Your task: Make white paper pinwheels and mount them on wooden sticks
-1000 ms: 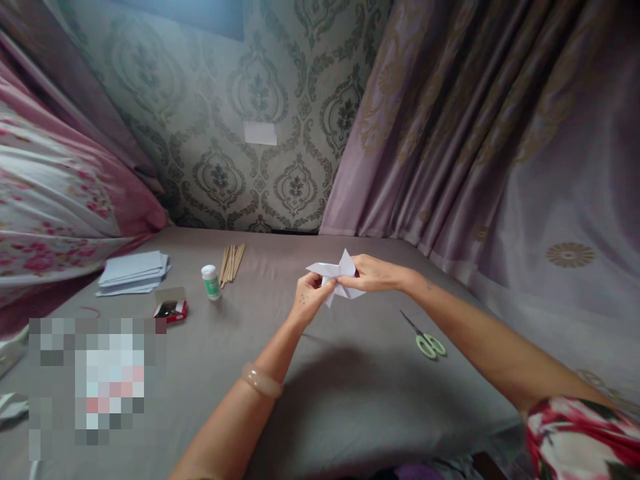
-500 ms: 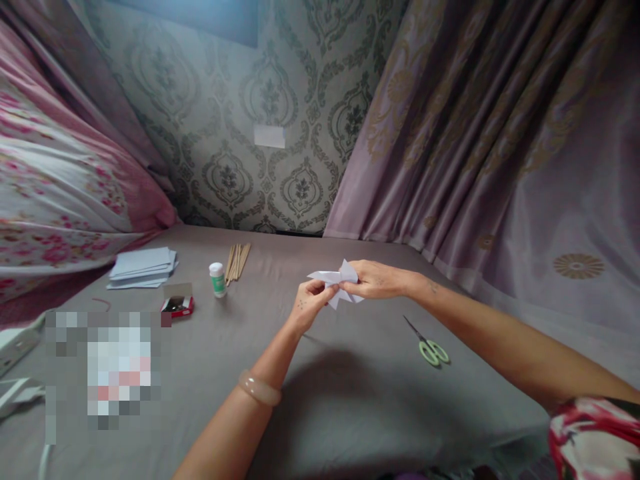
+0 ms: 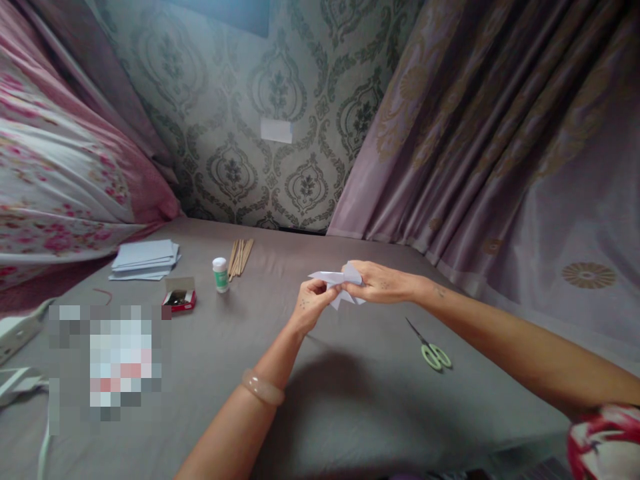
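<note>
A piece of white paper (image 3: pixel 330 276), cut or folded into several pointed tips, is held up above the grey cloth surface. My left hand (image 3: pixel 311 303) pinches it from the left, thumb towards the middle. From the right, my right hand (image 3: pixel 375 283) grips the same paper with thumb and fingers, close to the left thumb. Fingers hide the paper's centre. Below the right forearm lies a pair of scissors (image 3: pixel 431 348) with light green handles, touched by neither hand.
On the left are a stack of paper (image 3: pixel 144 260), a glue bottle (image 3: pixel 221 275), wooden sticks (image 3: pixel 241 259) and a small red box (image 3: pixel 179 298) with its lid raised. A blurred-out patch, a power strip (image 3: pixel 20 333) and cables lie nearer. Curtains (image 3: pixel 450 133) hang at right.
The camera view has shifted slightly. The right hand has turned a little over the paper, whose upper right tip now shows less. Both hands keep their hold.
</note>
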{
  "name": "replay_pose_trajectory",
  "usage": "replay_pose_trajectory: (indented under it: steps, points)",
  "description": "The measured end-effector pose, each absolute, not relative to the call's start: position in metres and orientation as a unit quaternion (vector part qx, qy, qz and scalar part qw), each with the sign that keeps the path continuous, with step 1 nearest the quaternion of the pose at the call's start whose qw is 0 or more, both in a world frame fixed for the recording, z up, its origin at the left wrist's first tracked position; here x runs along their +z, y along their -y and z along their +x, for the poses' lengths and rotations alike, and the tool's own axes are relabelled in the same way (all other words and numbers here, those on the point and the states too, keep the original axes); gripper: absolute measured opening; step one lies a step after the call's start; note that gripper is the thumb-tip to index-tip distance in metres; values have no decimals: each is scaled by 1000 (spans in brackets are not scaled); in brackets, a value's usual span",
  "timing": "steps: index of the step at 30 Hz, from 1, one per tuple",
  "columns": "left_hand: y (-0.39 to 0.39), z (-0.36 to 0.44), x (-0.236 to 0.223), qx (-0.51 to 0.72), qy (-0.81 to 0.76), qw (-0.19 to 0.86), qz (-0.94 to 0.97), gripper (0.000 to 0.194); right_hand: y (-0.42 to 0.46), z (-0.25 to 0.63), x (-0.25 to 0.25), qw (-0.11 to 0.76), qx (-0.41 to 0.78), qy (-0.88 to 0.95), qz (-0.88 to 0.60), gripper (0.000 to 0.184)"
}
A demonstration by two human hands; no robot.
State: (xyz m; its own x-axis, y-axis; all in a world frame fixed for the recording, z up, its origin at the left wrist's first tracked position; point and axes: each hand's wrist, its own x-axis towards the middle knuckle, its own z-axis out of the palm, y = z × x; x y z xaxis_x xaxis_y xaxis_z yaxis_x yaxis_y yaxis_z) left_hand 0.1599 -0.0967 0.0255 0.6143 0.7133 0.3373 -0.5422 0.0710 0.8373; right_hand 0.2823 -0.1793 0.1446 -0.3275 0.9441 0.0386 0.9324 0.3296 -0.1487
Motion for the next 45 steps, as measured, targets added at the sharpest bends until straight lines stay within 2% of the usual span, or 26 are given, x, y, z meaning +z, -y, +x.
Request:
replay_pose_trajectory:
  steps: [13, 25, 32, 34, 38, 39, 42, 45]
  points:
    - [101, 157, 28, 427, -76, 738, 516, 26, 182, 279, 149, 25, 31, 825, -563, 21]
    - [92, 163, 22, 419, -102, 751, 500, 30, 172, 280, 148, 63, 87, 798, -593, 16]
    - [89, 165, 27, 425, -160, 768, 452, 36, 161, 287, 141, 165, 178, 728, -641, 26]
    - [88, 168, 33, 442, -181, 779, 405, 37, 162, 293, 133, 266, 171, 700, -641, 35]
    - [81, 177, 38, 486, -230, 777, 328, 37, 167, 295, 90, 571, 160, 508, -625, 56]
    - [79, 179, 37, 496, -242, 772, 316, 36, 167, 292, 75, 600, 184, 467, -623, 56]
    - [74, 183, 33, 522, -263, 762, 278, 34, 168, 271, 25, 555, 296, 451, -633, 36]
    - [71, 185, 30, 543, -265, 760, 239, 35, 166, 243, -16, 524, 341, 479, -616, 24]
